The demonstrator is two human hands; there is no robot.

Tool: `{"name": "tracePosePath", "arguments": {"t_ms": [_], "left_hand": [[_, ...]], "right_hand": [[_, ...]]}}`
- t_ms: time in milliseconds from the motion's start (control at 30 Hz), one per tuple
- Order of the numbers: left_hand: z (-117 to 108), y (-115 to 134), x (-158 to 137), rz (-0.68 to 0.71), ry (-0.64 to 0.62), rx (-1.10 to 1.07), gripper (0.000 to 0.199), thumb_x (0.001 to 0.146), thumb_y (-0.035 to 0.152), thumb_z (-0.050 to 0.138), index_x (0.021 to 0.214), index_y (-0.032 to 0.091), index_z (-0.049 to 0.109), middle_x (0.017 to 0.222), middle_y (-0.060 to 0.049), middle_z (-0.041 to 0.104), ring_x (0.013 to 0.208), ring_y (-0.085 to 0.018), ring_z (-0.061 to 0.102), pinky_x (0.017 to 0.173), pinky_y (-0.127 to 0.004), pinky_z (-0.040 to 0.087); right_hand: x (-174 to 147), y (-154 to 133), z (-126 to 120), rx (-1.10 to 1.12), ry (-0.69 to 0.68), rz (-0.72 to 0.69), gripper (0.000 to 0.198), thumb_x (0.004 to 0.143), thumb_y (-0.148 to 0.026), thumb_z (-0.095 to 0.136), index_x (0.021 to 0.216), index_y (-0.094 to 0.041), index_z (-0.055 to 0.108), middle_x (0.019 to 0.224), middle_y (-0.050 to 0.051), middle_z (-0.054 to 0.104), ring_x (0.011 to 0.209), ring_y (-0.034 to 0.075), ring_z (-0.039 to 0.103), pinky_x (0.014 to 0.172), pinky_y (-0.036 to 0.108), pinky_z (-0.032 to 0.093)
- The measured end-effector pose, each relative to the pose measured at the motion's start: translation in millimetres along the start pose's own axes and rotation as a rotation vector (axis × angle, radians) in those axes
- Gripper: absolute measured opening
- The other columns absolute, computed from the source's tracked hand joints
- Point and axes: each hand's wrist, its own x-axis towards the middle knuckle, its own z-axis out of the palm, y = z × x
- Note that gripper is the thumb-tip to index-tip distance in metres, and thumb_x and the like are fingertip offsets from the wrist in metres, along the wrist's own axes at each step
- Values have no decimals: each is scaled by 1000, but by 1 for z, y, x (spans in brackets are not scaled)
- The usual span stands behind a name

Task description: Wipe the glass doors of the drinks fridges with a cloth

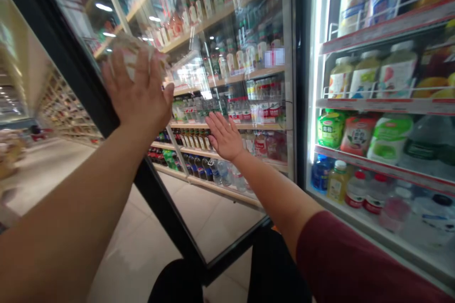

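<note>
An opened glass fridge door [159,213] with a black frame stands in front of me. High on its left side, my left hand [140,83] presses a pale, crumpled cloth [130,47] to the pane, fingers spread over it. The cloth is slightly blurred and partly covered by the hand. My right hand [224,136] is lower, near the middle of the glass, with its fingers stretched out and nothing in it. Its palm faces the pane; whether it touches cannot be made out. A small pale label [274,57] shows at the pane's upper right.
To the right, the lit fridge has wire-edged shelves [373,105] of bottles, cans and pouches, including a green pouch [330,128]. Wooden shelves [199,151] with drinks show through the glass. Tiled floor [117,246] lies below, and a long aisle shelf [67,99] runs left.
</note>
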Motion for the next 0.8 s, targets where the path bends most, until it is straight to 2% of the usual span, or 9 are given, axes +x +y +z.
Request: {"name": "tracePosePath", "arguments": {"t_ms": [67, 167, 233, 367, 467, 533, 600, 667, 800], "left_hand": [[7, 11, -2, 2, 3, -45, 76, 107, 57, 43, 173, 22, 29, 183, -1, 18, 170, -33, -9, 136, -69, -6], [22, 28, -15, 155, -145, -112, 69, 107, 54, 48, 169, 24, 43, 178, -4, 32, 171, -34, 1, 138, -67, -3], [26, 30, -11, 232, -222, -131, 63, 108, 53, 46, 164, 25, 51, 175, -3, 39, 171, -33, 9, 140, -64, 2], [20, 18, 24, 163, -130, -140, 68, 105, 51, 46, 166, 21, 45, 179, 1, 31, 171, -32, 2, 138, -66, -6], [23, 19, 28, 102, -68, -140, 73, 104, 52, 47, 169, 19, 39, 181, 2, 24, 171, -31, -7, 135, -68, -14], [31, 29, 13, 150, -129, -123, 71, 107, 52, 45, 169, 18, 40, 181, -2, 24, 171, -31, -6, 136, -67, -11], [36, 36, -1, 254, -234, -123, 64, 107, 53, 44, 165, 24, 49, 177, 0, 34, 171, -29, 4, 139, -62, -2], [34, 35, -1, 329, -297, -139, 60, 107, 55, 45, 160, 31, 55, 173, 4, 43, 170, -26, 15, 140, -58, 5], [15, 12, 29, 235, -175, -118, 66, 107, 54, 46, 166, 23, 47, 178, 0, 32, 170, -33, 6, 138, -66, -2]], "right_hand": [[0, 0, -1, 0, -8, 12, 62, 116, -39, 33, 177, -27, 22, 180, 3, 32, 171, 19, 19, 144, 48, 7], [1, -1, -2, -7, -28, 20, 60, 116, -39, 33, 175, -27, 29, 179, 3, 33, 171, 19, 21, 144, 48, 10], [2, -1, -4, -15, -51, 20, 60, 116, -40, 33, 174, -27, 31, 179, 3, 33, 171, 20, 21, 144, 48, 10], [3, -2, -7, -37, -91, 20, 61, 116, -42, 34, 175, -28, 28, 181, 2, 31, 172, 21, 18, 143, 48, 10], [3, -2, -7, -35, -84, 30, 60, 116, -40, 34, 174, -29, 31, 180, 2, 32, 171, 20, 20, 143, 47, 12], [3, -2, -6, -20, -78, 35, 58, 116, -40, 34, 173, -28, 35, 179, 4, 35, 170, 21, 24, 143, 48, 15], [2, -2, -4, -3, -75, 30, 57, 116, -40, 37, 171, -25, 40, 177, 6, 39, 170, 22, 27, 142, 49, 15], [1, -3, -3, 6, -58, 30, 57, 116, -39, 37, 170, -24, 41, 177, 7, 40, 170, 22, 27, 143, 49, 14], [-1, -5, -4, -11, -20, 55, 59, 117, -38, 32, 175, -28, 30, 179, 3, 36, 171, 20, 21, 143, 49, 11]]}}
